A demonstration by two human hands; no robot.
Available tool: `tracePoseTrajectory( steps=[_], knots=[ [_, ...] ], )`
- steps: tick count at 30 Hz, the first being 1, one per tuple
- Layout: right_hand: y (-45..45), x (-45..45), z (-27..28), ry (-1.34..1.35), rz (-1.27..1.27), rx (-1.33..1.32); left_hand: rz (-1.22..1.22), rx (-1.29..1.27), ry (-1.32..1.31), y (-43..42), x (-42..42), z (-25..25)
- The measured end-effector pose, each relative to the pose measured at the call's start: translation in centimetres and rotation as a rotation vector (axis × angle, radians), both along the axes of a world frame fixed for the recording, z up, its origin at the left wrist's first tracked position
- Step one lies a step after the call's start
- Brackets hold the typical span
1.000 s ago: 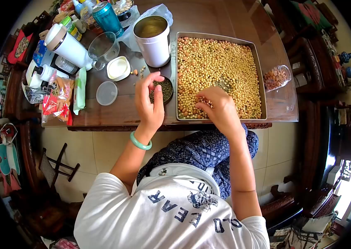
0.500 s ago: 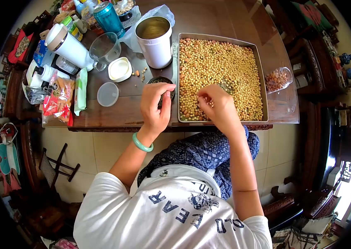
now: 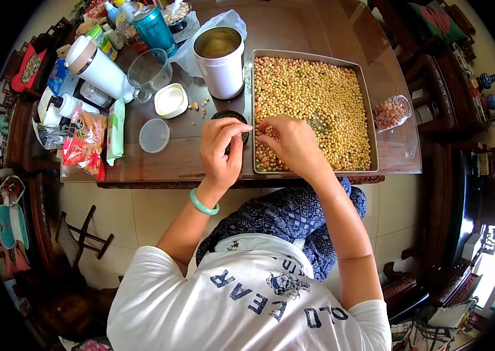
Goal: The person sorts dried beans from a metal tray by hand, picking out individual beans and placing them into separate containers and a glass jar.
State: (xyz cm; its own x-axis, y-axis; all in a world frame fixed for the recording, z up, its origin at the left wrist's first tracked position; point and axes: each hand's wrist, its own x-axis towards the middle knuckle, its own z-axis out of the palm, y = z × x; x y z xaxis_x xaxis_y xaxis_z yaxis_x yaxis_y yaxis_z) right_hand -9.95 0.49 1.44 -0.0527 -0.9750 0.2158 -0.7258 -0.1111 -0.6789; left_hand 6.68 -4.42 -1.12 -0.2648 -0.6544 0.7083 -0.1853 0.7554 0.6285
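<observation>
My left hand [image 3: 221, 149] is raised over a small dark round container [image 3: 229, 114] that holds dark green beans. Its fingers bend to the right with the thumb apart from them. A pale green bangle [image 3: 203, 202] circles that wrist. Over the near left part of a metal tray [image 3: 369, 117], my right hand [image 3: 293, 145] has its fingers curved, with a gap between thumb and forefinger. Any small bean inside its curled fingers is hidden. Mixed yellowish beans [image 3: 323, 88] fill the tray, with reddish peanuts and some green beans among them. The fingertips of both hands come close at the tray's left edge.
A tall white canister [image 3: 222, 73] stands left of the tray. A jar of peanuts [image 3: 392, 113] lies to its right. Further left are a white lidded box [image 3: 171, 100], a clear lid [image 3: 154, 135], a clear cup [image 3: 150, 69], a blue can [image 3: 155, 32], a white bottle [image 3: 98, 69] and snack packets [image 3: 85, 143].
My right hand has moved left across the tray towards my left hand, and its thumb and forefinger have parted. My left hand has barely moved.
</observation>
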Motion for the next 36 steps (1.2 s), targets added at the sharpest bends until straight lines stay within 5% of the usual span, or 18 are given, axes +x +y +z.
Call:
tracePoseTrajectory(
  steps=[11,14,15,19,24,28,36],
  knots=[
    [-0.4,0.3,-0.5,0.207,0.021,-0.062,-0.011,-0.025,-0.017,0.0,0.0,0.0],
    [0.4,-0.7,1.2,-0.287,-0.067,0.16,-0.03,-0.007,-0.083,-0.5,-0.5,1.3],
    [0.6,-1.2,0.2,-0.34,-0.113,0.023,-0.054,0.031,-0.138,-0.6,-0.7,2.0],
    [1.3,-3.7,0.0,-1.245,-0.152,0.202,-0.177,0.13,-0.322,-3.1,-3.1,3.7],
    [2.6,-5.0,-0.2,-1.739,-0.227,0.103,-0.275,0.043,-0.58,-6.5,-6.2,2.9],
    [3.4,-6.5,-2.5,-2.015,0.004,-0.081,-0.332,-0.087,-0.671,-8.1,-6.7,2.2],
    [3.8,-6.5,-3.2,-2.164,-0.03,-0.232,-0.353,0.001,-0.758,-8.1,-6.6,2.2]
  ],
)
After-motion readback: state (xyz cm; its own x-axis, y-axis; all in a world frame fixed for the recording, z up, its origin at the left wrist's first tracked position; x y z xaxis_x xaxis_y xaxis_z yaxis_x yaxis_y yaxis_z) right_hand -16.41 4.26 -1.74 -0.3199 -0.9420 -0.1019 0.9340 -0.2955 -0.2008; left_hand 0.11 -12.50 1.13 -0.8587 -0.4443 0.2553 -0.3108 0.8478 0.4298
